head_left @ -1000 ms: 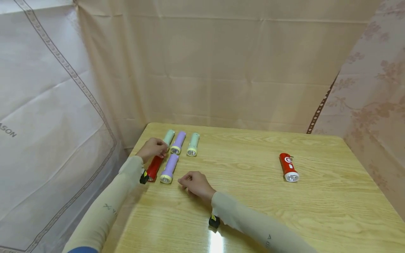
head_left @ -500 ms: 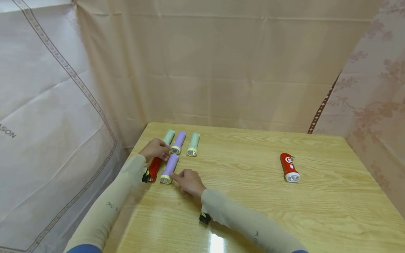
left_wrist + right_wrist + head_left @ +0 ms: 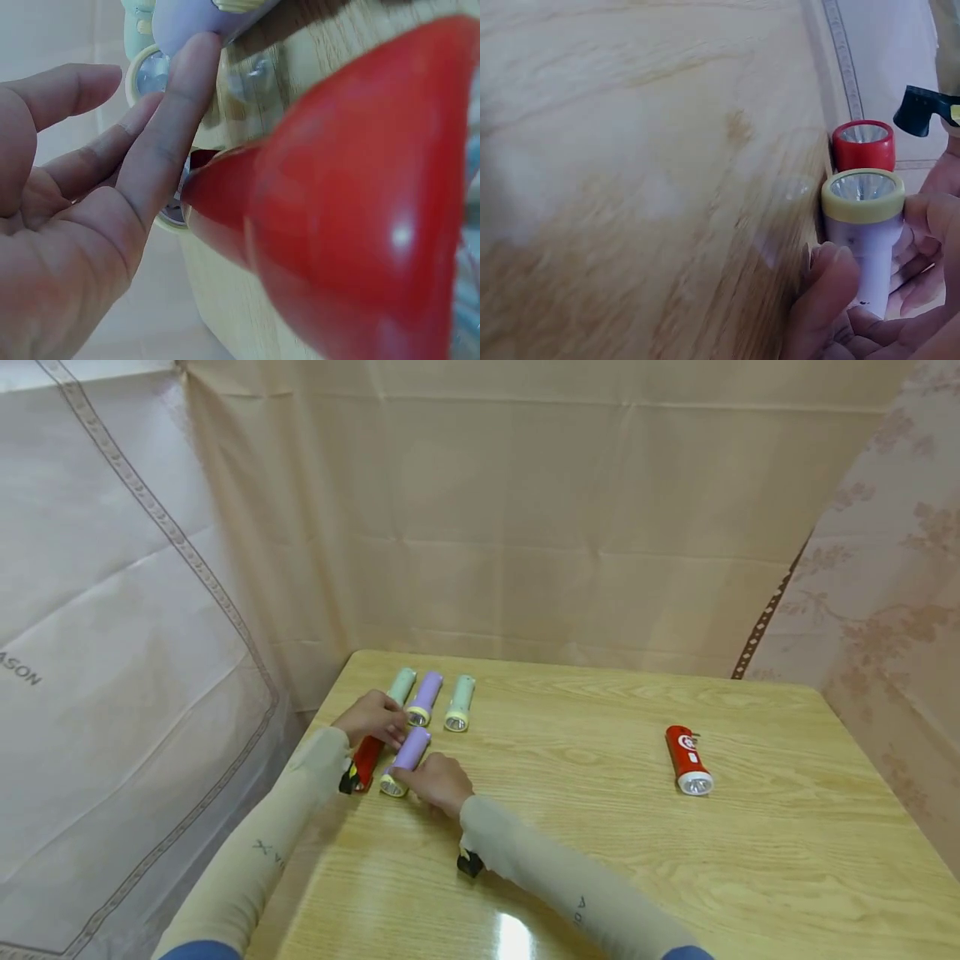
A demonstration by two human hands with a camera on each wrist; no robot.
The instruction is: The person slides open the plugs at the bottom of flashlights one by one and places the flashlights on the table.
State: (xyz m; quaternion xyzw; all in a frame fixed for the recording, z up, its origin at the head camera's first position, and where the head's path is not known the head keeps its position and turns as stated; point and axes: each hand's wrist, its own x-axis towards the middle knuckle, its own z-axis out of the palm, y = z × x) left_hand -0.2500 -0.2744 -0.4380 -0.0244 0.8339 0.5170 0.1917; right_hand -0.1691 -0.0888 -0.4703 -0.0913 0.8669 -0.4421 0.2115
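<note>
A purple flashlight [image 3: 413, 747] with a pale yellow head lies at the table's left side. My right hand [image 3: 441, 781] holds its head end; in the right wrist view the thumb and fingers lie on opposite sides of the purple flashlight [image 3: 862, 199]. My left hand [image 3: 370, 715] reaches over a red flashlight [image 3: 367, 762], partly hiding it. In the left wrist view, a straight finger of my left hand [image 3: 97, 180] appears to touch the purple flashlight [image 3: 184, 19], while the red flashlight [image 3: 360, 187] fills the foreground.
Behind the hands lie a green flashlight [image 3: 402, 683], another purple flashlight [image 3: 427, 693] and a second green flashlight [image 3: 461, 697]. A red flashlight with a white head [image 3: 685, 756] lies far right on the wooden table [image 3: 570, 760]. Cloth curtains [image 3: 525, 527] surround the table.
My right hand has moved left onto the near purple flashlight and taken hold of it. That flashlight's tail has shifted slightly right. My left hand has moved slightly right.
</note>
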